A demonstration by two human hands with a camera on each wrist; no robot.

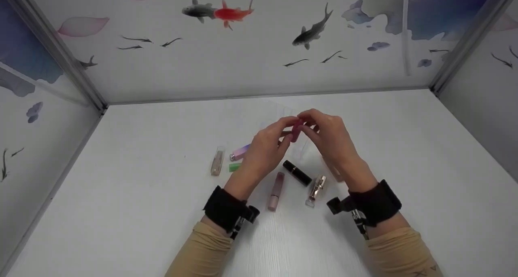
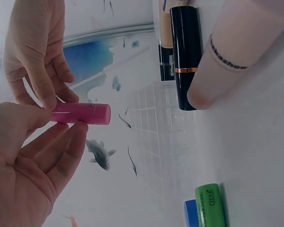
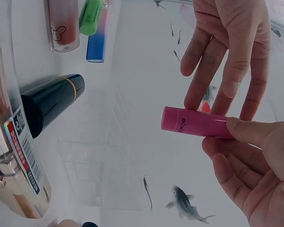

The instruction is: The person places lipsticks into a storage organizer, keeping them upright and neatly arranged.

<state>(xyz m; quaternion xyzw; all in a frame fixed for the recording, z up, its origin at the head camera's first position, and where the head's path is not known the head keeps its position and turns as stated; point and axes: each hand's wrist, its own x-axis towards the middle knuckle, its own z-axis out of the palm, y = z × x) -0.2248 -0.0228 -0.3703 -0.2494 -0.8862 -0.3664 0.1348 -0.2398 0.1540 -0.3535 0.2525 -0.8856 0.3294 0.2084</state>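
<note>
- The left hand (image 1: 265,145) and the right hand (image 1: 330,133) meet above the surface (image 1: 141,196), raised clear of everything lying on it.
- A pink tube (image 1: 296,130) sits between them. The right hand pinches one end of it between thumb and curled fingers; the right wrist view shows this grip plainly, with the tube's free end pointing toward the other hand.
- The left hand's fingers are nearly straight and relaxed; its fingertips touch the tube from the far side, and its thumb lies along it in the left wrist view. It steadies more than it grips.
- Below the two hands, on the surface, lies a clear plastic tray (image 1: 301,149) with a grid pattern, hard to make out against the white.
- Just under and toward the wrists from the hands: a black lipstick (image 1: 297,172) lying at a slant, a pale pink tube (image 1: 276,191) nearer the left wrist, and a clear bottle with a gold cap (image 1: 316,190) nearer the right wrist.
- Out past the left hand's outer side: a beige bottle (image 1: 217,162), a blue-to-purple tube (image 1: 240,152) and a green tube (image 1: 234,167), the last two partly hidden behind the left hand.
- Another pinkish item lies beneath the right hand, mostly covered by it, so I cannot tell what it is.
- Both wrists wear black straps (image 1: 225,209) over tan sleeves (image 1: 202,252).
</note>
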